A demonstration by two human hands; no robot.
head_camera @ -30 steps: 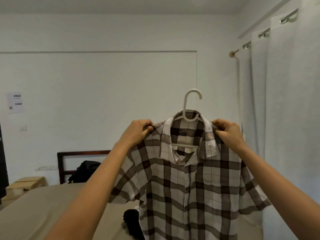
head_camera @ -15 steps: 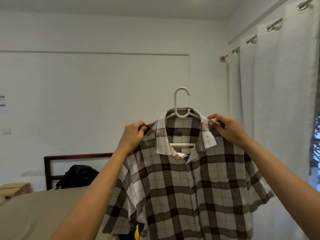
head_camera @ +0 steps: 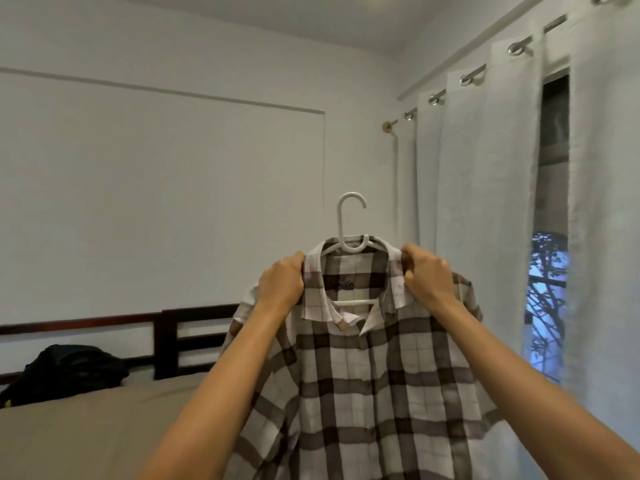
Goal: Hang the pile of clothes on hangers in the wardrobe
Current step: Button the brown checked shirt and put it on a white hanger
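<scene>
A brown and white checked shirt [head_camera: 367,382] hangs on a white plastic hanger [head_camera: 350,223], held up in front of me at chest height. My left hand [head_camera: 281,284] grips the shirt at the left side of the collar. On the other side, my right hand [head_camera: 427,277] grips the collar and shoulder. The hanger's hook stands free above the collar, and its lower bar shows through the open neck. No wardrobe is in view.
A bed with a tan sheet [head_camera: 79,431] and a dark wooden headboard [head_camera: 180,341] lies at the lower left, with a black bag [head_camera: 65,370] on it. White curtains [head_camera: 485,209] on a rail cover a window on the right. A white wall is ahead.
My view has turned right, towards the curtains and window. Both hands have shifted inward along the shirt, from the shoulders to the collar. The shirt still hangs on the hanger.
</scene>
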